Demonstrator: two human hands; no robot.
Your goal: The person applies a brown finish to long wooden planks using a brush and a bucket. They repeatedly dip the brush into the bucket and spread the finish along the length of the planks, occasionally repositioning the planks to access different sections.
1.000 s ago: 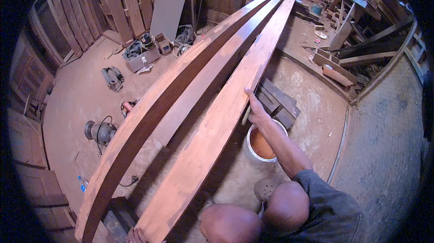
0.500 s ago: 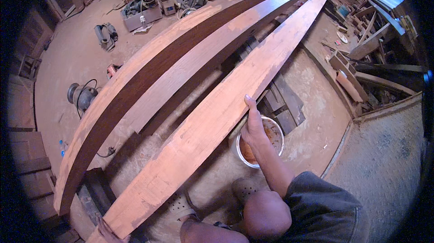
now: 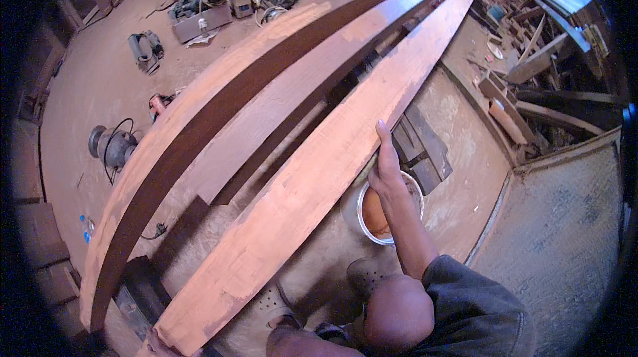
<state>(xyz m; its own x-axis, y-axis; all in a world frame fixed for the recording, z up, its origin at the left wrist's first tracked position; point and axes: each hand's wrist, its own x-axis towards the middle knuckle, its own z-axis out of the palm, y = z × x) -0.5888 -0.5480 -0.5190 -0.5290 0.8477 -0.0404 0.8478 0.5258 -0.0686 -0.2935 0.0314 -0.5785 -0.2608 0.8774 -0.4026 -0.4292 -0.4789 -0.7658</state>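
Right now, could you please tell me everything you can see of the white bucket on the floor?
The white bucket is round and open-topped, and it stands upright on the dusty floor beside the nearest long plank. It holds a reddish-brown paste or liquid. The right hand and forearm pass above it and hide part of its rim; no hand visibly touches it. Dark boards lie just beyond it.

One right hand (image 3: 387, 169) is seen, bare, no glove, ring or watch made out. The forearm is left uncovered to the elbow. A dark grey short sleeve (image 3: 465, 290) is worn, plain fabric, no markings seen. Bare knees are shown at the lower edge; dark perforated footwear (image 3: 362, 270) is worn.
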